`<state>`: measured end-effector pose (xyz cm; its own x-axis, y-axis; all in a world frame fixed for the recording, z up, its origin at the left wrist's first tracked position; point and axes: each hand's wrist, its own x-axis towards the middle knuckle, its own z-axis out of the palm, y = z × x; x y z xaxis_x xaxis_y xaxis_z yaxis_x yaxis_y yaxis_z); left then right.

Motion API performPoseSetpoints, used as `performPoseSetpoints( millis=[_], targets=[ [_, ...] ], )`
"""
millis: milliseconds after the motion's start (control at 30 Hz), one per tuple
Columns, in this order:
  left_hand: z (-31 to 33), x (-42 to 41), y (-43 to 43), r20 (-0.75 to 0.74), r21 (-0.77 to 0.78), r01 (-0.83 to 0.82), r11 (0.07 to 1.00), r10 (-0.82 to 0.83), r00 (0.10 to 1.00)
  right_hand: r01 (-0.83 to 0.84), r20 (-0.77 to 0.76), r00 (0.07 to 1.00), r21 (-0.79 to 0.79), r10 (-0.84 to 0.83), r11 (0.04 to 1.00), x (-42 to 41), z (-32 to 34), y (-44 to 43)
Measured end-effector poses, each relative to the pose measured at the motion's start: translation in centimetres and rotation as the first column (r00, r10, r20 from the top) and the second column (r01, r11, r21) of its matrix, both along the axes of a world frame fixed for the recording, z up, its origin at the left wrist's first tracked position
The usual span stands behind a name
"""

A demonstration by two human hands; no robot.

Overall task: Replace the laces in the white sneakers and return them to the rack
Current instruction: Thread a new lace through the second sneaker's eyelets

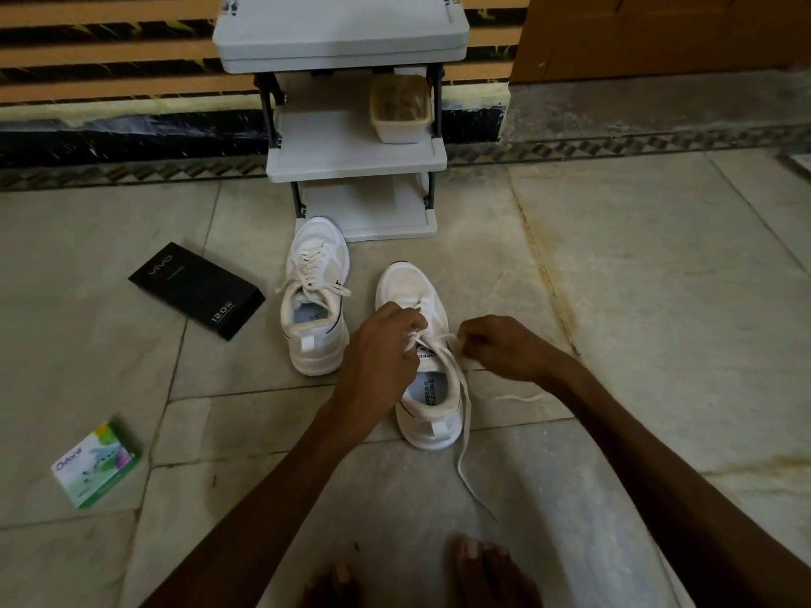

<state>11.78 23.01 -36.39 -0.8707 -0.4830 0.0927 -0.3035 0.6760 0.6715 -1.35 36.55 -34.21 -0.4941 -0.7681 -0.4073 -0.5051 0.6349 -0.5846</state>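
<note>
Mid-frame, left hand [382, 344] fingers curled pinching the lace [459, 458] over the near sneaker [434, 432], right hand [500, 344] pinching it too, other sneaker [313, 300] just left, already laced

Single head-worn wide-angle view, forward and down over the floor [614, 300]; rack [351, 168] straight ahead against the wall [109, 59]

Dim, soft indoor light spreads evenly over the pale grey stone-tiled floor [614, 278], casting only faint shadows. Toward six o'clock the frame darkens and the bare toes [478, 563] blur. The wide lens bows the orange-and-black striped wall [109, 59] at eleven o'clock.
</note>
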Motion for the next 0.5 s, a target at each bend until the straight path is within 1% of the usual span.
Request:
performPoseSetpoints(
  millis=[67,100,200,233,267,333,400,433,467,500],
  targets=[
    [-0.1,0.0,-0.1,0.014,-0.007,-0.009,1.0,0.01,1.0,0.197,0.238,0.958,-0.129,-0.163,0.972,-0.2,1.5,0.4],
    [-0.2,0.0,-0.1,0.018,-0.019,-0.02,1.0,0.021,1.0,0.251,0.307,0.932,-0.168,-0.192,0.953,-0.3,2.2,0.6],
    [-0.1,0.0,0.0,0.038,-0.084,-0.063,0.994,0.066,0.997,0.286,0.377,0.905,-0.198,-0.196,0.938,-0.3,3.1,0.8],
    [0.0,-0.1,-0.1,0.044,-0.086,-0.069,0.994,0.073,0.996,0.335,0.416,0.878,-0.18,-0.237,0.925,-0.2,3.0,0.9],
    [0.1,-0.1,-0.1,0.043,-0.082,-0.073,0.994,0.077,0.996,0.405,0.458,0.838,-0.154,-0.298,0.901,-0.2,2.7,0.9],
    [0.3,-0.1,0.0,0.03,-0.097,-0.076,0.992,0.079,0.996,0.537,0.558,0.726,-0.096,-0.402,0.838,0.0,2.2,1.0],
    [0.2,0.0,-0.1,0.033,-0.112,-0.081,0.99,0.085,0.996,0.624,0.667,0.6,-0.044,-0.442,0.78,0.2,2.0,1.0],
    [0.0,0.0,-0.2,0.052,-0.104,-0.07,0.992,0.075,0.996,0.635,0.695,0.57,-0.035,-0.438,0.772,0.3,2.2,1.1],
    [-0.1,0.0,-0.3,0.082,-0.088,-0.036,0.995,0.043,0.996,0.619,0.702,0.579,-0.047,-0.415,0.784,0.3,2.7,1.2],
    [0.0,-0.2,-0.4,0.11,-0.067,0.022,0.998,-0.015,0.994,0.587,0.697,0.608,-0.073,-0.38,0.806,0.4,3.4,1.2]
  ],
)
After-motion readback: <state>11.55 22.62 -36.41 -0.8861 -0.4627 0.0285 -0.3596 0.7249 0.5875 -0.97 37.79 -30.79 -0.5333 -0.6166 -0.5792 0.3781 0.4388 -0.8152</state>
